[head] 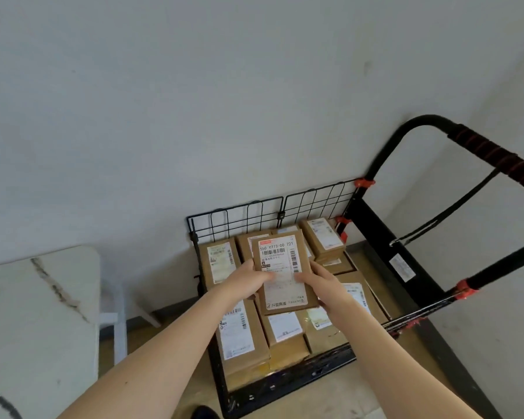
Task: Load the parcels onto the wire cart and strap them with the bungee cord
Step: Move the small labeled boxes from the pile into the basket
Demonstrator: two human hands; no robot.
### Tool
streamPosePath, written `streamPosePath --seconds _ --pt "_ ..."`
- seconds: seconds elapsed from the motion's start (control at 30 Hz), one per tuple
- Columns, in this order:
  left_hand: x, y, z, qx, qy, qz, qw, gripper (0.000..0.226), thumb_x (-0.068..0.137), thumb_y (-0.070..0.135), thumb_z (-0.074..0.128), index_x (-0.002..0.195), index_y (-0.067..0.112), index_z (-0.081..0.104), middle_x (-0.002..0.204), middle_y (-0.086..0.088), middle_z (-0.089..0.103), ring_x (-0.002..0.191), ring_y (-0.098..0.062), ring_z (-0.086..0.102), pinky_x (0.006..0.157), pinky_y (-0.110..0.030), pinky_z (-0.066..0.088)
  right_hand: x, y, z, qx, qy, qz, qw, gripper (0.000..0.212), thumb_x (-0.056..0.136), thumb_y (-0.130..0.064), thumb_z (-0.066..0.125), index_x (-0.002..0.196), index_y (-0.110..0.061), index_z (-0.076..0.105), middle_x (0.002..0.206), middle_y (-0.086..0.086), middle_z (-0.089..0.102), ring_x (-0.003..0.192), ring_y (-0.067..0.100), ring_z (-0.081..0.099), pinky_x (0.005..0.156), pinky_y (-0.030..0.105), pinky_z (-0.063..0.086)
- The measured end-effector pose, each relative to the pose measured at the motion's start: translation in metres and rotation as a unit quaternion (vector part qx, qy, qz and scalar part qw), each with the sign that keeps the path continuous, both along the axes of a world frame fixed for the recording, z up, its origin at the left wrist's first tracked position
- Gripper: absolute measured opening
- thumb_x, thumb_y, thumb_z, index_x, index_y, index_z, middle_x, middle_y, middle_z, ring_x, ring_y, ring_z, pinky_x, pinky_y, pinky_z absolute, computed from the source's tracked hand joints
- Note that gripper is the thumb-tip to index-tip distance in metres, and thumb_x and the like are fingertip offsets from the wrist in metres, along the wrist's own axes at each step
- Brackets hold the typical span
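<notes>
A brown cardboard parcel (285, 273) with a white shipping label is held above the black wire cart (254, 213). My left hand (245, 282) grips its left edge with the thumb on the label. My right hand (321, 282) grips its right edge the same way. Several brown parcels (239, 331) lie packed on the cart's deck below, some stacked at the back right (322, 237). A black strap, perhaps the bungee cord (445, 213), hangs with a metal hook from the cart's black handle (484, 149), which has red-banded grip wrap.
The cart stands against a white wall (194, 101), with its wire mesh side panel at the far edge. A white marble-pattern table (34, 322) with white legs stands to the left. Brown floor (375, 388) shows in front of the cart.
</notes>
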State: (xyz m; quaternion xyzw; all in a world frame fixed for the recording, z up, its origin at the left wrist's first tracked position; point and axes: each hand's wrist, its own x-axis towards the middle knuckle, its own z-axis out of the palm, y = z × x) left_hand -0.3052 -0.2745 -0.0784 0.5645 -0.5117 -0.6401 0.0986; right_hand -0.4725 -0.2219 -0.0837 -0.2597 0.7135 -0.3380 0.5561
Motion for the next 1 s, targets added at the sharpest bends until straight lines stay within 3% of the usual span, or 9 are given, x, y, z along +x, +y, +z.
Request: streamPosePath --seconds 0.23,0.33,0.4,0.5,0.6,0.7,0.83,0.93,1.0 --pt "-0.075 -0.023 -0.040 0.085 0.024 -0.001 0.996 0.028 0.093 0.019 0.054 0.118 0.024 0.044 0.116 0.004 0.058 0.107 -0.017 0.056 0.083 -0.035 0.053 -0.069 -0.022 -0.036 0.074 0.013 -0.040 0.996 0.046 0.086 -0.025 0.064 0.131 -0.025 0.053 0.108 0.002 0.068 0.096 0.021 0.065 0.081 0.038 0.056" --pt "-0.099 -0.032 -0.055 0.116 0.009 -0.016 0.993 0.026 0.094 0.017 0.053 0.115 0.027 0.041 0.115 0.004 0.054 0.107 -0.016 0.052 0.090 -0.037 0.051 -0.091 -0.029 -0.054 0.101 -0.011 -0.030 0.994 0.034 0.090 -0.022 0.060 0.124 -0.024 0.056 0.105 0.001 0.068 0.094 0.018 0.064 0.068 0.030 0.051" --pt "-0.112 -0.038 -0.068 0.143 0.001 0.000 0.990 0.029 0.094 0.017 0.052 0.119 0.025 0.040 0.117 0.004 0.054 0.109 -0.016 0.051 0.095 -0.038 0.049 -0.105 -0.039 -0.071 0.120 -0.014 -0.008 0.993 0.032 0.091 -0.022 0.058 0.122 -0.025 0.057 0.105 0.000 0.067 0.095 0.018 0.062 0.074 0.032 0.051" --pt "-0.132 -0.043 -0.091 0.177 -0.027 0.040 0.983 0.035 0.093 0.019 0.053 0.127 0.021 0.042 0.119 0.002 0.058 0.107 -0.016 0.055 0.096 -0.038 0.048 -0.124 -0.055 -0.099 0.146 -0.023 0.039 0.988 0.042 0.089 -0.020 0.059 0.131 -0.023 0.051 0.113 0.000 0.066 0.101 0.019 0.061 0.087 0.036 0.051" --pt "-0.153 -0.045 -0.114 0.195 -0.062 0.061 0.977 0.030 0.095 0.017 0.050 0.123 0.023 0.045 0.115 0.001 0.059 0.099 -0.016 0.058 0.090 -0.038 0.052 -0.141 -0.068 -0.119 0.178 -0.038 0.072 0.981 0.055 0.089 -0.017 0.059 0.141 -0.021 0.042 0.124 0.003 0.062 0.100 0.016 0.060 0.074 0.026 0.047" --pt "-0.168 -0.049 -0.135 0.201 -0.110 0.063 0.971 0.038 0.097 0.019 0.045 0.135 0.019 0.040 0.128 -0.003 0.056 0.111 -0.022 0.056 0.091 -0.039 0.052 -0.158 -0.078 -0.139 0.211 -0.057 0.083 0.972 0.060 0.090 -0.014 0.058 0.146 -0.017 0.035 0.130 0.005 0.059 0.089 0.010 0.057 0.063 0.021 0.042" --pt "-0.180 -0.051 -0.145 0.209 -0.150 0.073 0.963 0.045 0.099 0.009 0.039 0.142 0.016 0.031 0.140 -0.008 0.048 0.121 -0.026 0.051 0.093 -0.036 0.051 -0.167 -0.088 -0.160 0.233 -0.071 0.122 0.962 0.041 0.089 -0.018 0.057 0.128 -0.027 0.049 0.120 -0.001 0.061 0.101 0.015 0.058 0.073 0.025 0.045" --pt "-0.183 -0.053 -0.155 0.221 -0.151 0.091 0.959 0.051 0.096 0.004 0.041 0.144 0.015 0.027 0.119 -0.011 0.060 0.098 -0.022 0.058 0.091 -0.033 0.051 -0.169 -0.093 -0.177 0.239 -0.076 0.153 0.956 0.048 0.082 -0.027 0.060 0.129 -0.028 0.052 0.116 -0.004 0.066 0.103 0.016 0.062 0.091 0.035 0.050" --pt "-0.184 -0.055 -0.161 0.211 -0.157 0.080 0.962 0.049 0.095 0.001 0.042 0.139 0.020 0.032 0.091 0.002 0.056 0.076 -0.013 0.052 0.073 -0.025 0.049 -0.170 -0.097 -0.181 0.242 -0.074 0.163 0.954 0.046 0.085 -0.024 0.058 0.130 -0.028 0.051 0.117 -0.002 0.065 0.105 0.018 0.062 0.097 0.040 0.049"
